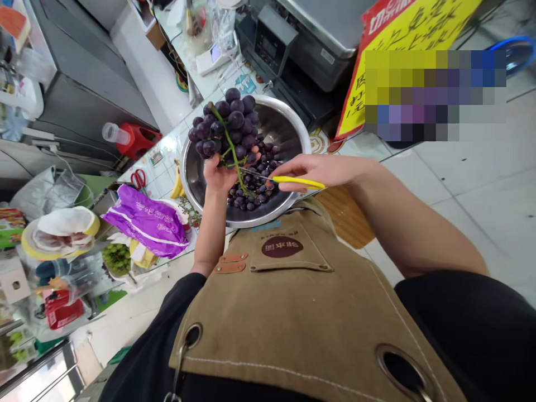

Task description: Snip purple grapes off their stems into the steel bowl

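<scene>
A bunch of dark purple grapes with a green stem hangs over a steel bowl. My left hand is closed around the bunch from below, partly hidden behind it. In my right hand are scissors with yellow handles, their thin blades pointing left at the stem beside my left hand. Loose dark grapes lie in the bottom of the bowl.
A weighing scale stands behind the bowl, a yellow-red sign to its right. Left of the bowl are bananas, a purple package, red-handled scissors and green grapes. A red jug lies farther back.
</scene>
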Tool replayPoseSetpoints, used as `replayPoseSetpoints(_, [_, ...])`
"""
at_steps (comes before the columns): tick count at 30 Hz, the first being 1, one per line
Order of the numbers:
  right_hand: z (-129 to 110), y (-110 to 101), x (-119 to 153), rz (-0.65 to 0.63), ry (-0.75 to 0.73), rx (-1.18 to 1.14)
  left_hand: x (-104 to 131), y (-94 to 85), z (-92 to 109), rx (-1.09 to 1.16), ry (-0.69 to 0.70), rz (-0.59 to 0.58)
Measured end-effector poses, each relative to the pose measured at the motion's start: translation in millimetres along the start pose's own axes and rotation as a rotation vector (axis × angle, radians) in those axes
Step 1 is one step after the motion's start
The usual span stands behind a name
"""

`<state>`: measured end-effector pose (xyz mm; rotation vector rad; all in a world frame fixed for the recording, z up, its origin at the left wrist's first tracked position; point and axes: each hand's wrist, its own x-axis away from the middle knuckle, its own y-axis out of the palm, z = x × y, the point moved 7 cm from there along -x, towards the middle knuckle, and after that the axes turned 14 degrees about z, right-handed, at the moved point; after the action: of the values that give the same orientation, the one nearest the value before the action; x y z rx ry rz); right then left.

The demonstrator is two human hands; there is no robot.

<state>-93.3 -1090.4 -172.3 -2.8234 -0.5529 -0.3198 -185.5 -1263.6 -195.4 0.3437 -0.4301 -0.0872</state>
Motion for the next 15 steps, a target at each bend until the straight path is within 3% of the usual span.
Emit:
replayPoseSetpoints(9, [4, 17, -4, -0.005, 0.013, 0.025, 0, -6.5, -11, 0.034, -0.085, 0.095])
replayPoseSetpoints(13, [17, 22, 15, -0.023, 0.041, 0.096, -1, -11.3, -12, 0.07, -0.057, 0.112])
replayPoseSetpoints(15, [23, 23, 25, 0.045, 0.097, 0.057, -1, -13.1, -13, 0.052, -0.029, 0.12])
